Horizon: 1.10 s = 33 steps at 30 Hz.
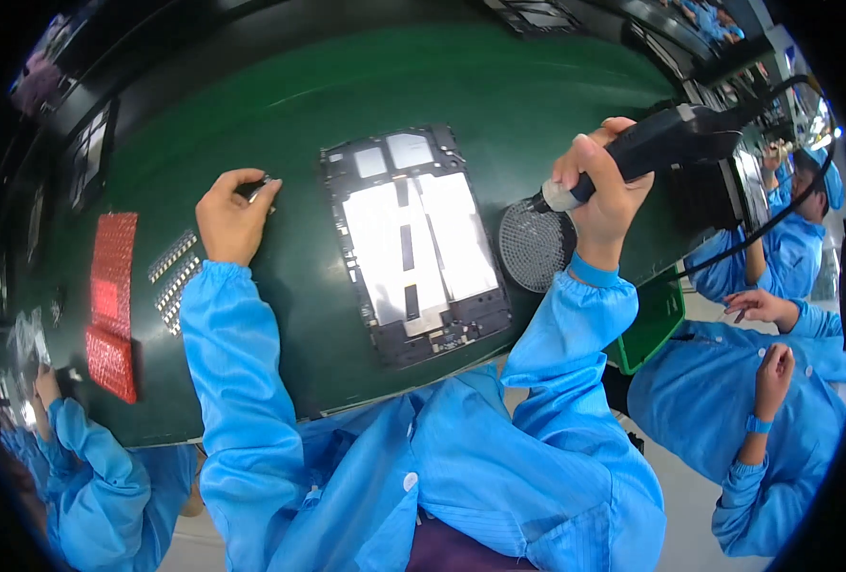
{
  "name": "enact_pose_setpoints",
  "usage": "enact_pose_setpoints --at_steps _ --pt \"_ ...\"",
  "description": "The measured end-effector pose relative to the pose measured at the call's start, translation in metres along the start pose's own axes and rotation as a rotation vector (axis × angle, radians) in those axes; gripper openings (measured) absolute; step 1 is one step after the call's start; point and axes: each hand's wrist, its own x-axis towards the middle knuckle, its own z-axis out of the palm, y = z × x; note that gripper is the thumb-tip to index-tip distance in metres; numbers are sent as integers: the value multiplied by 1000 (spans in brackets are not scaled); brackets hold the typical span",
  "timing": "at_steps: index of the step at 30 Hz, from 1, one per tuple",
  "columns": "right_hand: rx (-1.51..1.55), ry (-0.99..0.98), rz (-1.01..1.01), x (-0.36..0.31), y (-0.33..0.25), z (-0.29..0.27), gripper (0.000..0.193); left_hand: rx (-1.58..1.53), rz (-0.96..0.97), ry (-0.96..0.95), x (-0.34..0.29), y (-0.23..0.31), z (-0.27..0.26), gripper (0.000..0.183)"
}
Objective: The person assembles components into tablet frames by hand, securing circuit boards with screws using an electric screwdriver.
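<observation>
My right hand (602, 186) is wrapped round a black electric screwdriver (676, 138) with a cable. Its tip points down to the left, over the rim of a round screw tray (528, 253) dotted with small holes. My left hand (232, 217) pinches a small dark part (264, 183), mostly hidden by the fingers. Between my hands lies an opened tablet (423, 243), with shiny silver battery cells in a black frame. Neither hand touches it.
Left of my left hand are strips of small parts (177, 276) and a red bubble-wrap pouch (110, 305). A green bin (657, 329) sits below the right edge of the green table (299, 86). Co-workers in blue sit at both sides.
</observation>
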Motion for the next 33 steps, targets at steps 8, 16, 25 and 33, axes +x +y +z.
enact_pose_setpoints --at_steps 8,16,25,33 --pt "-121 41 27 -4 12 -23 32 -212 260 -8 -19 9 19 9" --pt "-170 37 61 -5 20 -25 32 -289 210 -54 -35 15 26 9" --pt "-197 -2 48 -3 23 -23 30 -307 109 -60 -54 17 25 10" --pt "-230 12 62 -5 21 -19 32 -75 359 -49 -62 21 22 10"
